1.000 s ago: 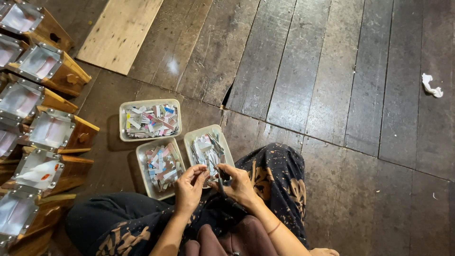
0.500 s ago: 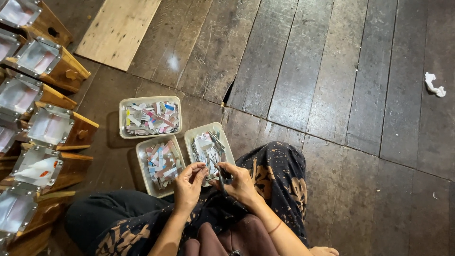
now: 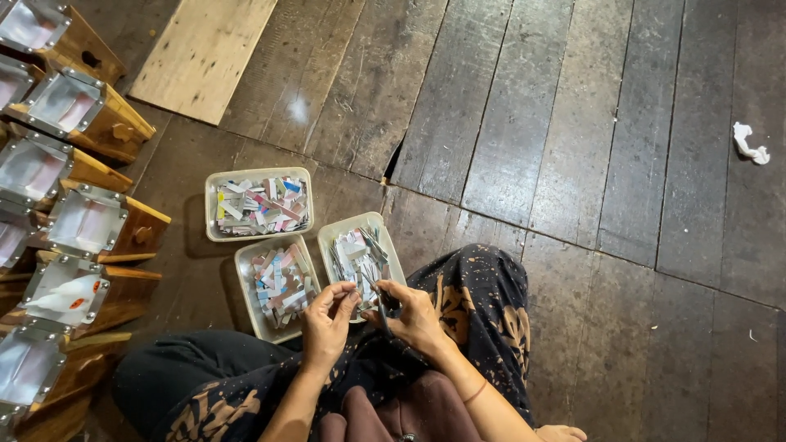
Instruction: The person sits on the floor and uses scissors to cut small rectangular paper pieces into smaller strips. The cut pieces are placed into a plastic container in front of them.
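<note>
Your hands meet over the trays of paper strips.
Your left hand pinches a small strip; your right hand grips dark scissors above the nearest tray.

Your left hand: fingertips pinch something too small to identify. Your right hand: holds a thin dark tool, kind unclear, mostly covered by the fingers. Near tray: its near rim is hidden behind your hands. Middle tray: its near corner is masked by your left hand. Paper strips: markings too small to make out. Wooden boxes: row cut off by the left edge. Your forearms and lap: cut off at the bottom edge.
</note>
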